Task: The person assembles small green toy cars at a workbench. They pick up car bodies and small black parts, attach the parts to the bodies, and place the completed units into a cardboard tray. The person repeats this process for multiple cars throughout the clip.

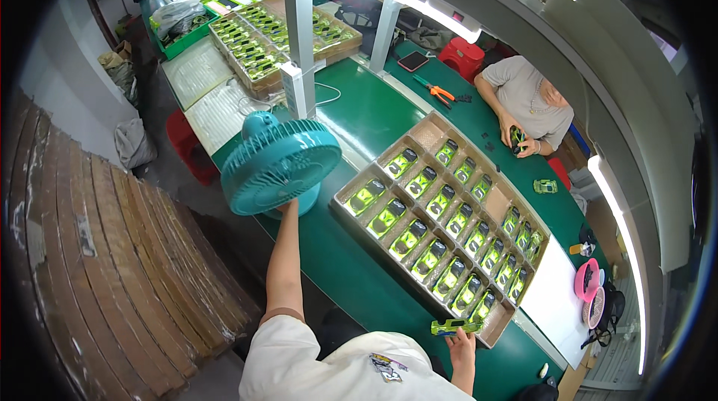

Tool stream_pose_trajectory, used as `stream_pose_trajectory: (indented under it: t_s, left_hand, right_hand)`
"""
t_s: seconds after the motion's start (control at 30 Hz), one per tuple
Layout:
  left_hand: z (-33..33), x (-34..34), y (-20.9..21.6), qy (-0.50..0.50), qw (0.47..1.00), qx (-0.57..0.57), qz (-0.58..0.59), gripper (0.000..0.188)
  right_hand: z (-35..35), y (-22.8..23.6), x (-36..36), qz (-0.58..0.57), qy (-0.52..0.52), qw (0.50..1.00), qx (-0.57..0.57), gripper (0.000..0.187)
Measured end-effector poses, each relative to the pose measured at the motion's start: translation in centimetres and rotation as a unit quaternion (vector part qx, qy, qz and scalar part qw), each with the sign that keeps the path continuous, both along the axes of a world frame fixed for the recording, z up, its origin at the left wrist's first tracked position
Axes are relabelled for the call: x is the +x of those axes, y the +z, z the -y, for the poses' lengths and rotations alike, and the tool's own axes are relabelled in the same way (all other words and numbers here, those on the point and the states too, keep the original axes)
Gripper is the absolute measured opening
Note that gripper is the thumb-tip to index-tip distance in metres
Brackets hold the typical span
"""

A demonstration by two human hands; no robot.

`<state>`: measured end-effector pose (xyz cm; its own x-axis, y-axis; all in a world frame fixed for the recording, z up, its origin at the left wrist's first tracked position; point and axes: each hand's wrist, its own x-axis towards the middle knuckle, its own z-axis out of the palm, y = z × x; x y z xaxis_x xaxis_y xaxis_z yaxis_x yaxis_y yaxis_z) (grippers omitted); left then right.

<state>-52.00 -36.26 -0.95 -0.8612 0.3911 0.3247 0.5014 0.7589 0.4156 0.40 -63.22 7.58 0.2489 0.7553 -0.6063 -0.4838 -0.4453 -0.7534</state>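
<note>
My right hand (pixel 462 344) holds a bright green toy car (pixel 452 326) at the near corner of a divided cardboard tray (pixel 354 222). The tray's compartments hold several more green and black toy cars (pixel 409 237), laid in slanting rows. My left arm stretches forward to a teal desk fan (pixel 278 165). My left hand (pixel 286 206) is at the fan's lower part, beneath the round grille and against the base (pixel 308 198). The grille hides its fingers, so I cannot see whether they grip.
Across the green table (pixel 366 106), another person (pixel 523 94) holds a toy car. Orange-handled pliers (pixel 436 90) and a tablet (pixel 413 61) lie on that side. A second car tray (pixel 258 50) sits beyond a metal post (pixel 302 27). Stacked cardboard (pixel 112 251) stands at left.
</note>
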Motion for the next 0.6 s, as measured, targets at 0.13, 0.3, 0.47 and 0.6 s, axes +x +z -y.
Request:
stream_pose_trajectory:
  t_s: [0.13,0.3,0.47,0.6]
  left_hand:
    - [-2.8,-3.2,-0.1,-0.013,1.0,-0.013,0.001,0.066]
    - [-5.1,-6.0,-0.5,-0.022,1.0,-0.014,-0.001,0.065]
    - [-5.8,-6.4,-0.9,-0.046,0.999,-0.013,0.008,0.064]
    - [-4.5,-7.2,-0.2,-0.042,0.999,-0.01,0.004,0.064]
  right_hand:
    - [-0.6,0.6,-1.2,0.0,-0.004,1.0,0.002,0.037]
    - [-1.2,0.8,-1.5,0.022,-0.009,0.999,-0.022,0.04]
    - [-2.5,2.3,-1.7,0.04,-0.016,0.999,-0.018,0.04]
    - [-5.9,3.1,-1.5,0.043,0.026,0.999,0.019,0.044]
